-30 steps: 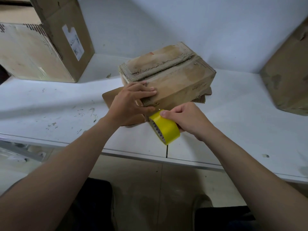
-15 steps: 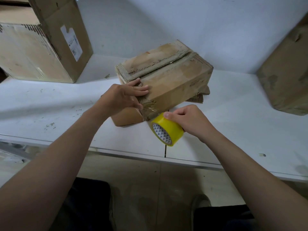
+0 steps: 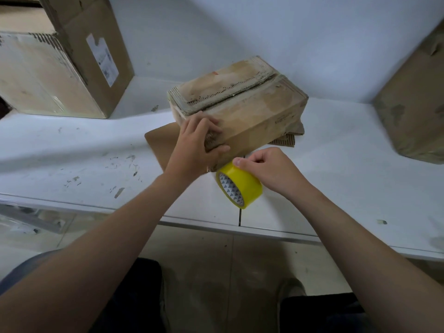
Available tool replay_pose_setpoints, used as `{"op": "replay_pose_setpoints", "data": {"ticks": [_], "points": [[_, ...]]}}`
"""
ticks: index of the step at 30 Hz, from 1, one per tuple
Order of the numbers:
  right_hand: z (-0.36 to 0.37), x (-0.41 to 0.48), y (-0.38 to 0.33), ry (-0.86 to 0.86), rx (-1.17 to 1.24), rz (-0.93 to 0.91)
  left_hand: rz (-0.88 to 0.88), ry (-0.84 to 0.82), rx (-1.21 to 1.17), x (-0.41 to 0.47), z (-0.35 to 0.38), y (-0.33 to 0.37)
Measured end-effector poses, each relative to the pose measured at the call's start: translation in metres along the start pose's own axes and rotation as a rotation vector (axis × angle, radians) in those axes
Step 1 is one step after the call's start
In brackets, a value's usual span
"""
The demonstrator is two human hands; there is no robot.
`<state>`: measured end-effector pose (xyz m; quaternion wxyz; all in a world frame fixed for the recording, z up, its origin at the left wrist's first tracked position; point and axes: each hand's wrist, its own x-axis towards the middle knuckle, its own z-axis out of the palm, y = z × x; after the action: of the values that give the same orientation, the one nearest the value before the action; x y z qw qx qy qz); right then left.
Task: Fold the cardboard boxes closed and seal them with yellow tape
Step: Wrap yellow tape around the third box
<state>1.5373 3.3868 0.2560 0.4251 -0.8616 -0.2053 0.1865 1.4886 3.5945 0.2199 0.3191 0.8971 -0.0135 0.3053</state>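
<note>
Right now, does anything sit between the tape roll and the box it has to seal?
Nothing visible does. The right hand holds the tape roll right at the near lower corner of the box; the left hand presses the box face beside it, not between them.

Large box (image 3: 48, 75) at 10 o'clock is cropped; its label (image 3: 102, 59) cannot be read. Worn box (image 3: 413, 104) at 3 o'clock is cropped too.

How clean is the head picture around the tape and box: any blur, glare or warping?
Head view: even, soft light, no glare; tape roll and box are sharp; faint soft shadows on the table; wide-angle stretch toward the edges, so the big carton at upper left looks tilted.
</note>
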Motion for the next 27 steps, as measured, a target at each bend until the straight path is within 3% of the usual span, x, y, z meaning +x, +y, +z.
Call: {"op": "replay_pose_setpoints", "data": {"ticks": [5,14,16,18,20,23,25,27], "points": [[-0.003,-0.002,0.000,-0.036,-0.015,-0.023,0.089,0.012,0.120,-0.007,0.005,-0.006],[-0.014,-0.008,0.001,-0.081,-0.007,0.006,-0.061,-0.143,-0.015,0.004,-0.029,0.008],[-0.017,-0.010,0.001,-0.088,-0.013,0.007,-0.181,-0.050,0.112,-0.006,-0.034,0.025],[-0.019,-0.013,0.002,-0.073,-0.008,-0.001,-0.411,0.077,0.119,-0.027,-0.033,0.046],[-0.019,-0.015,0.003,-0.062,-0.002,-0.015,-0.726,0.046,-0.111,-0.048,-0.027,0.067],[-0.021,-0.020,0.004,-0.064,-0.042,-0.052,-1.098,-0.177,-0.562,-0.057,-0.014,0.091],[-0.027,-0.022,0.007,-0.063,-0.103,-0.079,-1.198,-0.209,-0.756,-0.054,-0.009,0.099],[-0.039,-0.026,0.015,-0.021,-0.166,-0.090,-1.218,-0.164,-0.793,-0.049,-0.007,0.101]]}}
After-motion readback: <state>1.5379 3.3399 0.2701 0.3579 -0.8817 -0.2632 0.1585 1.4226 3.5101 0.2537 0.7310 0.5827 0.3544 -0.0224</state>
